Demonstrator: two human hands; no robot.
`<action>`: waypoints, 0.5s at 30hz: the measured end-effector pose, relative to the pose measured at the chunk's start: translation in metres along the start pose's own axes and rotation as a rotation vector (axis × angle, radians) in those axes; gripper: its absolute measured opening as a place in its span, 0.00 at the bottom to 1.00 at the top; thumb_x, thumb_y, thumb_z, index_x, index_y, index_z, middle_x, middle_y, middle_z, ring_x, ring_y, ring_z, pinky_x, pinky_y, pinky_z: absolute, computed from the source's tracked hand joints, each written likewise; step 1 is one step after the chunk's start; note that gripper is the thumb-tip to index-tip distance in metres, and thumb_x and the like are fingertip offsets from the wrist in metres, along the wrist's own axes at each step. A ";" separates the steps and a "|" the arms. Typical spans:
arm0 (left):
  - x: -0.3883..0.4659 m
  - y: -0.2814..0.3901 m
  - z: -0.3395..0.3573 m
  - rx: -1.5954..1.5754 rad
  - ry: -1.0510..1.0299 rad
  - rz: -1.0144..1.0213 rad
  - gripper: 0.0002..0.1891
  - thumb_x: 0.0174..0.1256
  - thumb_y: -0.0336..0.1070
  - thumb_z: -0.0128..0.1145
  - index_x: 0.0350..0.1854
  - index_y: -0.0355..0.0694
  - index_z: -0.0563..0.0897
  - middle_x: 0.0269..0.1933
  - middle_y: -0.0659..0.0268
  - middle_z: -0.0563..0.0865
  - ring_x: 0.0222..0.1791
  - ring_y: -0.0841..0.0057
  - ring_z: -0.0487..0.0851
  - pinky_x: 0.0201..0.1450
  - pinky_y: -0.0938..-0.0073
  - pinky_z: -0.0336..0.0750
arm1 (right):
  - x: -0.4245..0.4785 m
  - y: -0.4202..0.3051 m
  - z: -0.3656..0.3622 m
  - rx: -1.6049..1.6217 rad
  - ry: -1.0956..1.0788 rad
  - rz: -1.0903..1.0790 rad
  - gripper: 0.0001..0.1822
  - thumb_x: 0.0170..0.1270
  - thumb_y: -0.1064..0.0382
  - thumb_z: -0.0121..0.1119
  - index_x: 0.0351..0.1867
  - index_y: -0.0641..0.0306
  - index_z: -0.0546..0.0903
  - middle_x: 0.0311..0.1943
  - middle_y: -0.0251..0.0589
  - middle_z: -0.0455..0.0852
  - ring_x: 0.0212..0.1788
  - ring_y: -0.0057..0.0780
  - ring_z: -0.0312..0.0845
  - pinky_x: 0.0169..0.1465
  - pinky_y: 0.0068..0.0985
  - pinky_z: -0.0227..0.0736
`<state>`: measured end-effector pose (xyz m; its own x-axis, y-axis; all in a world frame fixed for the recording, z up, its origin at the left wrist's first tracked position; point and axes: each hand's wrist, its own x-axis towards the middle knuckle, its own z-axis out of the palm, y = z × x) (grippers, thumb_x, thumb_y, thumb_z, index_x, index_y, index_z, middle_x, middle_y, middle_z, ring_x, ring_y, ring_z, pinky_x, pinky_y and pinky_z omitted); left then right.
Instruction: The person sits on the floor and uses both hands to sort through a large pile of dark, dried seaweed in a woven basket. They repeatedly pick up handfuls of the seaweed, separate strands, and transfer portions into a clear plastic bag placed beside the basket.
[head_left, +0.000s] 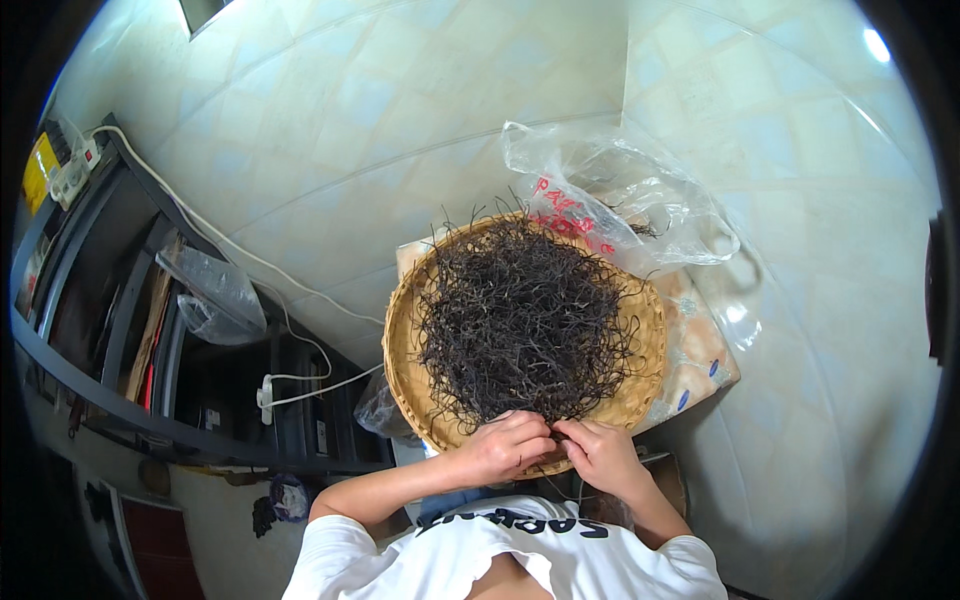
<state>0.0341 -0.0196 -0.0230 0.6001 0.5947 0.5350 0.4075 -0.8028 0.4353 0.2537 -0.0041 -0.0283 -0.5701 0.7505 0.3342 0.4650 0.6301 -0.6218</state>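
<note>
A round woven bamboo tray (649, 360) lies before me, heaped with thin, dark, curly dried plant strands (525, 322). Over the tray's near rim, my left hand (514, 448) has its fingers curled, pinching a few strands. My right hand (602, 452) meets it fingertip to fingertip, its thumb and forefinger closed on strands too. Exactly which strands each hand grips is partly hidden by the fingers. One thin strand hangs below the right hand in front of the white shirt.
A clear plastic bag (660, 202) with red writing and some strands inside rests at the tray's far right edge. Beneath the tray is a patterned tabletop (694, 330). To the left stand a dark metal shelf (187, 427), a power strip (73, 176) and white cables (247, 247). Tiled walls rise behind.
</note>
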 end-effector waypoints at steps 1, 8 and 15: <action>-0.002 0.000 0.001 0.000 -0.009 -0.035 0.17 0.47 0.26 0.67 0.43 0.38 0.83 0.43 0.61 0.81 0.48 0.62 0.81 0.51 0.64 0.78 | 0.000 0.001 -0.002 0.003 -0.034 -0.006 0.14 0.61 0.66 0.61 0.49 0.60 0.83 0.33 0.45 0.85 0.34 0.45 0.83 0.37 0.37 0.78; 0.004 -0.002 0.007 -0.051 0.027 -0.170 0.14 0.46 0.24 0.68 0.39 0.39 0.84 0.40 0.63 0.81 0.44 0.64 0.81 0.46 0.66 0.77 | 0.002 0.013 -0.014 0.061 -0.137 -0.064 0.15 0.61 0.66 0.62 0.49 0.63 0.82 0.37 0.46 0.86 0.37 0.45 0.84 0.40 0.36 0.78; 0.009 0.000 0.013 -0.120 0.003 -0.185 0.15 0.46 0.25 0.68 0.40 0.41 0.84 0.41 0.63 0.81 0.47 0.63 0.80 0.49 0.65 0.76 | 0.007 0.023 -0.020 0.077 -0.173 -0.035 0.16 0.60 0.65 0.62 0.51 0.62 0.82 0.37 0.46 0.86 0.37 0.45 0.83 0.40 0.36 0.79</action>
<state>0.0482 -0.0150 -0.0274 0.5202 0.7318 0.4402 0.4253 -0.6690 0.6096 0.2738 0.0190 -0.0263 -0.6961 0.6790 0.2334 0.3936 0.6328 -0.6669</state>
